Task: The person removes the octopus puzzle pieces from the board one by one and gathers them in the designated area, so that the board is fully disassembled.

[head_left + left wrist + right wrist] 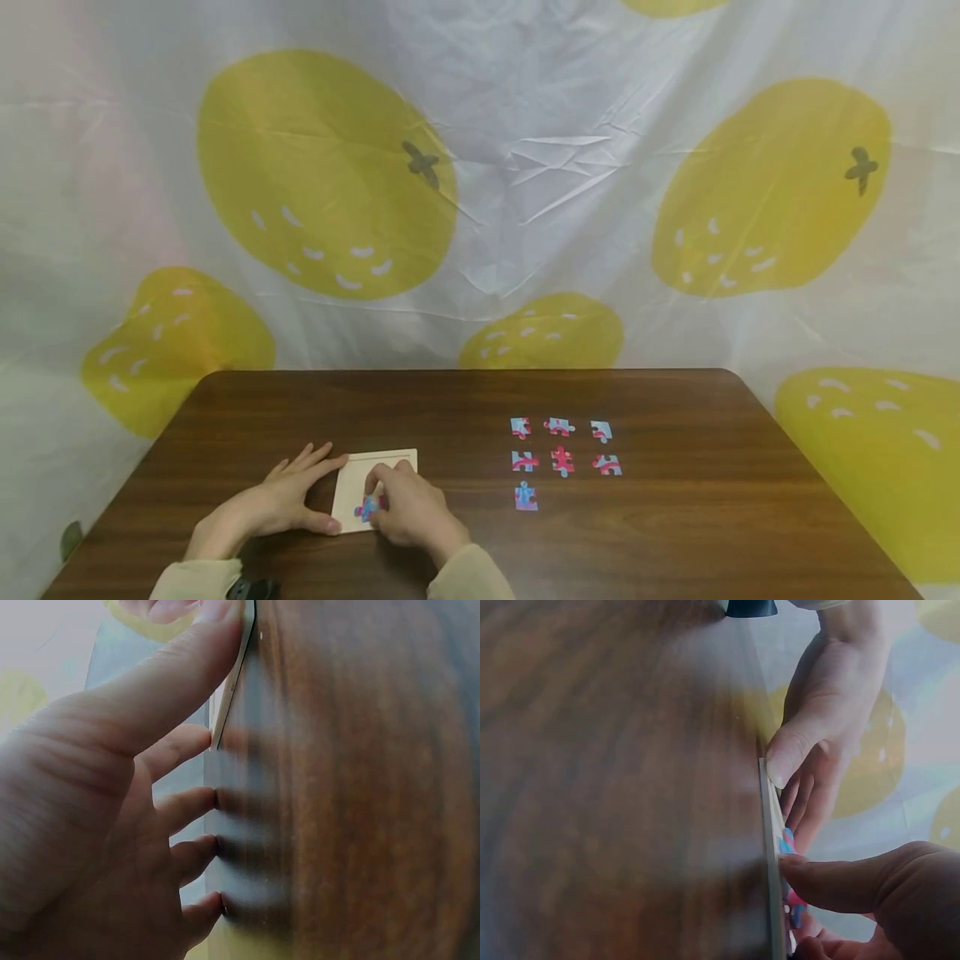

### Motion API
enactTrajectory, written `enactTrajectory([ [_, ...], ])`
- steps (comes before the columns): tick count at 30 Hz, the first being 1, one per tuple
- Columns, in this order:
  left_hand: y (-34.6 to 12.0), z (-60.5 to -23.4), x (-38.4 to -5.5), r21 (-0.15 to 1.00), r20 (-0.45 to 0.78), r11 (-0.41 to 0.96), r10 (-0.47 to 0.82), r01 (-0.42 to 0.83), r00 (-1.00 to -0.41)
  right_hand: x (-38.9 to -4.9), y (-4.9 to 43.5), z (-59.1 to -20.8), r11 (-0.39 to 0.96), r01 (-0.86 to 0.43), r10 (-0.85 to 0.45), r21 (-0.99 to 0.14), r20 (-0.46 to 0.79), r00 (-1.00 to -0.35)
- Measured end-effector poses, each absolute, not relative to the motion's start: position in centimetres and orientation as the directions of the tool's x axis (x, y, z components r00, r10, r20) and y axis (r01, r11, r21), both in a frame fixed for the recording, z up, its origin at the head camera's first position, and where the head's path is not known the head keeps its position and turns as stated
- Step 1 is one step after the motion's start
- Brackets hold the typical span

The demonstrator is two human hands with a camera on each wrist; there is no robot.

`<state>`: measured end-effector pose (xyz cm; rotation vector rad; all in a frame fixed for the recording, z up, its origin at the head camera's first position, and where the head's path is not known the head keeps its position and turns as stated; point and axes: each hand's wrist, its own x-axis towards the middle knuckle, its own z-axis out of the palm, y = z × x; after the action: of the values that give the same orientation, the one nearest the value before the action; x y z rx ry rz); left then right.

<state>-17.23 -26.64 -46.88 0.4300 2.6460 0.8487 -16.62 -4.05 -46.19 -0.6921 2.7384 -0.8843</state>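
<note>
A shallow cream-coloured puzzle tray [348, 487] lies on the table, left of the middle. My left hand [273, 500] is spread beside it, thumb at its near left corner and index fingertip at the far left one. In the left wrist view the other fingertips [206, 846] rest on the tabletop. Over the tray, my right hand [416, 510] curls its thumb and fingers at a blue and pink jigsaw piece [367, 508] near the front of the tray. In the right wrist view the thumb [821, 883] presses against pieces [788, 841] there; the fingers partly hide them.
Several loose blue and pink jigsaw pieces lie in rough rows to the right of the tray, among them a mostly red one [562, 461] and a nearer blue one [526, 497]. Behind the brown wooden table [675, 517] hangs a white curtain [525, 208] with yellow fruit shapes.
</note>
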Motion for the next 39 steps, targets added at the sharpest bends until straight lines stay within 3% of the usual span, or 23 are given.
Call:
enactTrajectory([
  [8, -26.9, -46.8, -17.1, 0.609, -0.199, 0.766, 0.399, 0.207, -0.895, -16.9, -4.1, -46.9, 0.664, -0.295, -0.408, -0.687, -0.003, -0.913],
  [20, -26.6, -46.7, -17.3, 0.595, -0.216, 0.782, 0.378, 0.186, -0.9, -17.6, -3.4, -46.8, 0.531, -0.267, -0.494, -0.804, -0.038, -0.869],
  [28, -27.1, -46.7, -17.2, 0.62, -0.19, 0.755, 0.41, 0.215, -0.892, -17.3, -3.8, -45.7, 0.506, -0.345, -0.482, -0.791, 0.072, -0.873],
  [32, -27.1, -46.8, -17.5, 0.61, -0.174, 0.758, 0.415, 0.233, -0.893, -17.2, -3.5, -45.0, 0.469, -0.407, -0.518, -0.784, 0.129, -0.845],
  [39, -27.3, -48.1, -17.7, 0.597, -0.175, 0.776, 0.376, 0.206, -0.91, -16.7, -0.9, -43.8, 0.368, -0.409, -0.57, -0.835, 0.145, -0.809],
])
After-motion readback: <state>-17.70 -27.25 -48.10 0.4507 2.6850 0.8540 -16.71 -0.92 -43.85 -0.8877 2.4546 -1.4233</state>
